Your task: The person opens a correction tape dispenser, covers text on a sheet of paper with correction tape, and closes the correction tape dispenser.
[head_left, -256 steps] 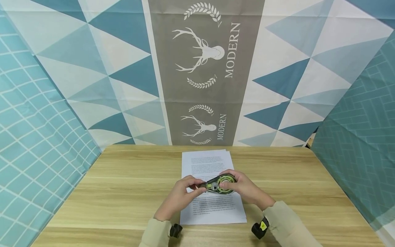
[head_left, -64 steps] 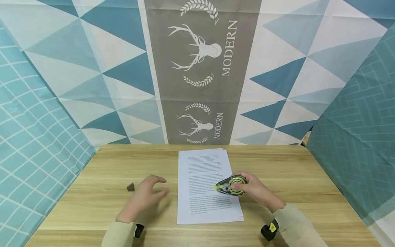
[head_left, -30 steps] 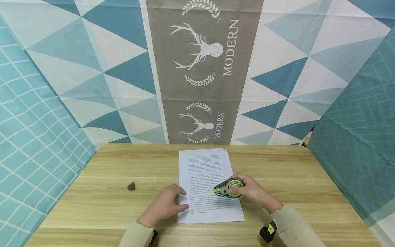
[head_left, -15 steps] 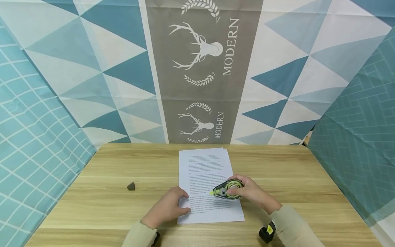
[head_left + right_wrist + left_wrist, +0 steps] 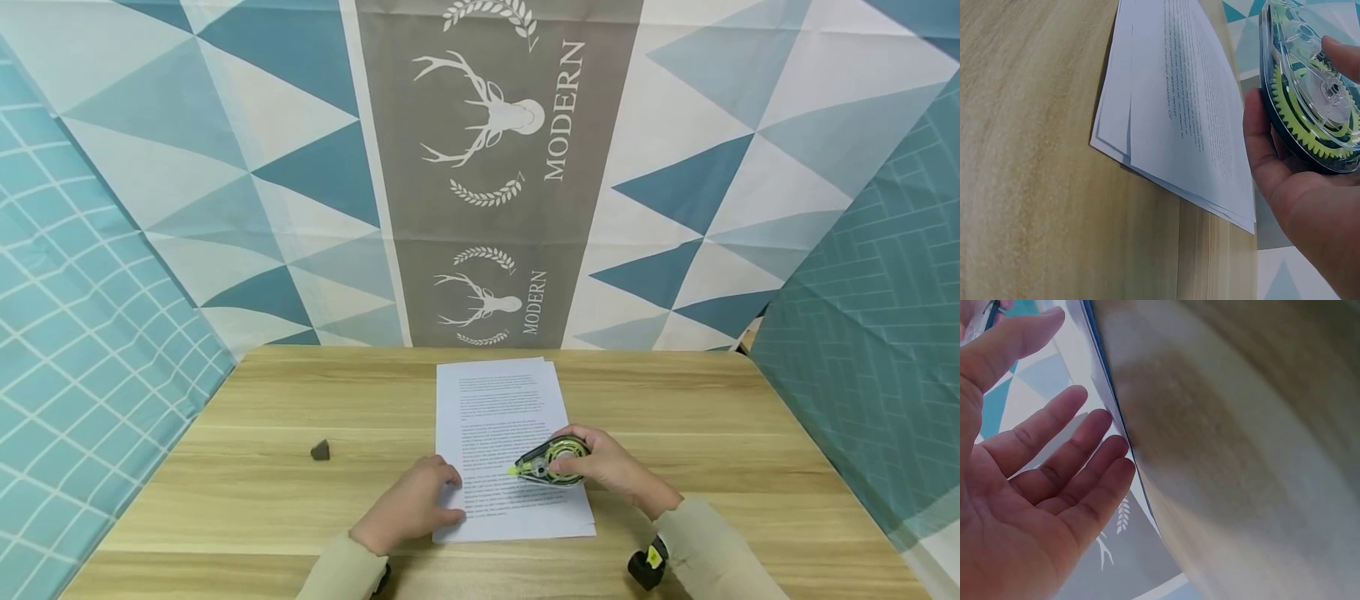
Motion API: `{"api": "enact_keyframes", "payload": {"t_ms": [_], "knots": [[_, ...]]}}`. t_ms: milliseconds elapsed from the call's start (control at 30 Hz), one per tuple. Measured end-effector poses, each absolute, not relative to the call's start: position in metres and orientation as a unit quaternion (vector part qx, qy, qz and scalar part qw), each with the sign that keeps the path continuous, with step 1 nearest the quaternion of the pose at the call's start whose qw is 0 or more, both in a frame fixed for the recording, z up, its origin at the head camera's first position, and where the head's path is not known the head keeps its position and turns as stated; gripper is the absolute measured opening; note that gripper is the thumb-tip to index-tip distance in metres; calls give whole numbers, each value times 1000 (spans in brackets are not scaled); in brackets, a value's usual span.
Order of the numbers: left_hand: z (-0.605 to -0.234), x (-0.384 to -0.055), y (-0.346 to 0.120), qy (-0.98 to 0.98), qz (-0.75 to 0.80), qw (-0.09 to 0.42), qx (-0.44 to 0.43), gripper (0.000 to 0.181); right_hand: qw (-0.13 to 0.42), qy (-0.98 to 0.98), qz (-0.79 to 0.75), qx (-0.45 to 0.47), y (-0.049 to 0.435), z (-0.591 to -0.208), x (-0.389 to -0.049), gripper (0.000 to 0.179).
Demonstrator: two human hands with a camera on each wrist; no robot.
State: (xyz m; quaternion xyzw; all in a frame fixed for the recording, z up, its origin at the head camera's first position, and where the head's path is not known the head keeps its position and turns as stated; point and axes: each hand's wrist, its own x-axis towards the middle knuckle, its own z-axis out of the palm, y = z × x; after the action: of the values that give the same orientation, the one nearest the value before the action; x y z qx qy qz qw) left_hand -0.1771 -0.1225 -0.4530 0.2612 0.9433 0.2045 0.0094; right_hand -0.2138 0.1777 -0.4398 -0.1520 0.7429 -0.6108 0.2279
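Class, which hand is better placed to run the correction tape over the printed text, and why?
Probably the right hand: it grips the correction tape, whose tip is over the printed papers. The left hand, holding nothing, lies over the papers' left edge, so seems suited to steadying them.

Blue-white-grey triangle-and-deer-print cloth (image 5: pixel 480 227) hangs behind light wood-grain table (image 5: pixel 712 467), pale-blue grid-print cloth (image 5: pixel 82 333) left of it, teal herringbone-print cloth (image 5: pixel 877 333) right.
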Motion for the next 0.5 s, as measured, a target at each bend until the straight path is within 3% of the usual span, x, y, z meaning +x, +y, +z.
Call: {"api": "enact_keyframes", "payload": {"t_ms": [500], "knots": [[-454,-178,-121,951,176,11,254,34,215,766,-586,-152,172,-440,-212,46]]}}
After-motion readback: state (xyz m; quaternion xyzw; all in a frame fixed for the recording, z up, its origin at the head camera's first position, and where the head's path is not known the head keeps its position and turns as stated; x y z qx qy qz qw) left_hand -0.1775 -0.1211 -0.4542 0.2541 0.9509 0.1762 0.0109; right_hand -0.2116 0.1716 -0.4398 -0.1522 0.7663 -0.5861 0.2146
